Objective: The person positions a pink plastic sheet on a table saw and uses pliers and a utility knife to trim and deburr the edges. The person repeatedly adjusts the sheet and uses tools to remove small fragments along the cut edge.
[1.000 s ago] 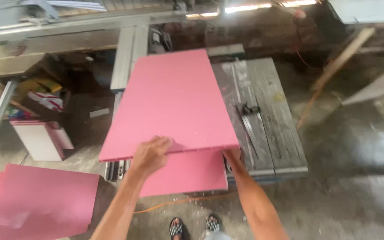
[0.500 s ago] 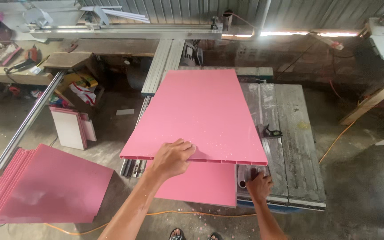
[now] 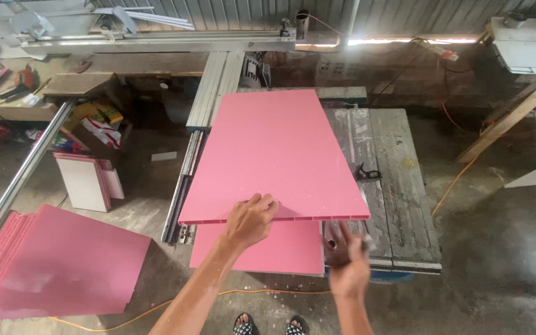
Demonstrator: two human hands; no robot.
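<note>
Workshop saw table (image 3: 398,186) bears two pink panels (image 3: 274,155); left hand (image 3: 250,218) presses one.

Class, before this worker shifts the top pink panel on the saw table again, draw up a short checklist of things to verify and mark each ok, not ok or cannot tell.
1. Left hand flat on the top pink panel near its front edge: ok.
2. Right hand gripping the panel: not ok; it is below the edge, blurred.
3. Top panel aligned with the lower pink panel: not ok; offset.
4. Saw table free of loose items: not ok; a small dark tool lies beside the panel.
5. Orange cable away from feet: cannot tell.
</note>
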